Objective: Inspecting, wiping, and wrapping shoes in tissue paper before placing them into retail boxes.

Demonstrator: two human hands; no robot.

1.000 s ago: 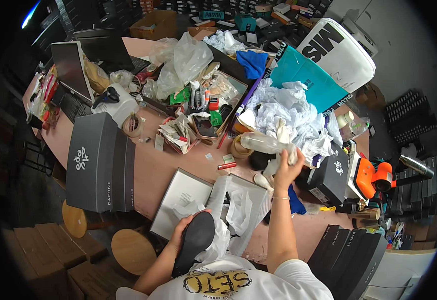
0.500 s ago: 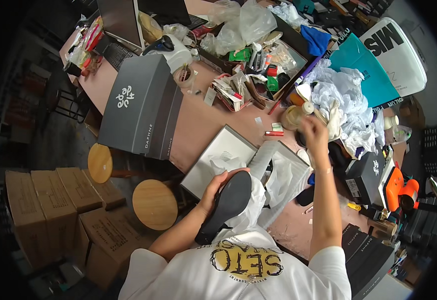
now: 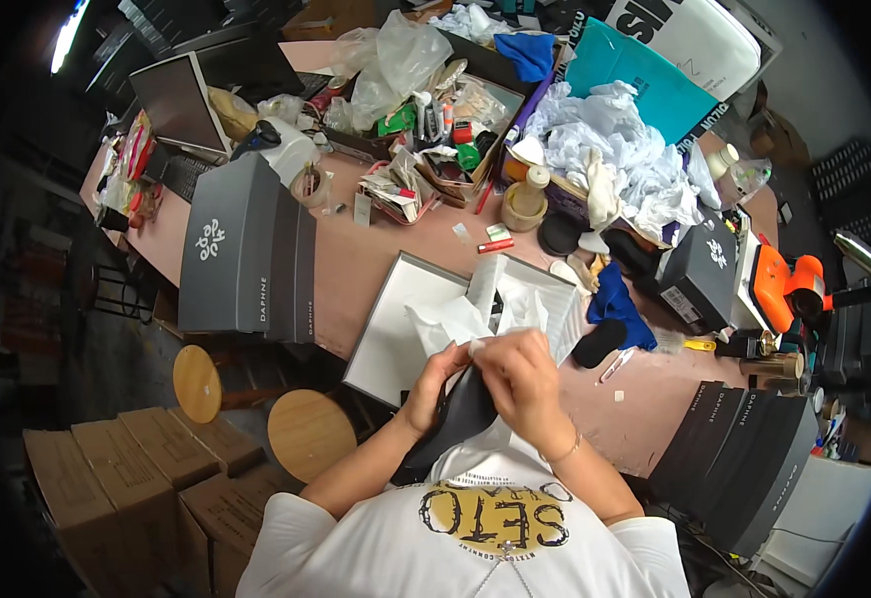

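Both hands meet just in front of the open white box. The left hand grips a black shoe held against the chest; the right hand pinches white paper at the shoe's top. Left of the box stands a grey box; beyond it, crumpled paper

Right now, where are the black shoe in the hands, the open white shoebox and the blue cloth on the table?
black shoe (image 3: 452, 419), head view, on its dark side below the hands.
open white shoebox (image 3: 388, 344), head view, on its bare left inner panel.
blue cloth (image 3: 615, 301), head view, on its middle fold.
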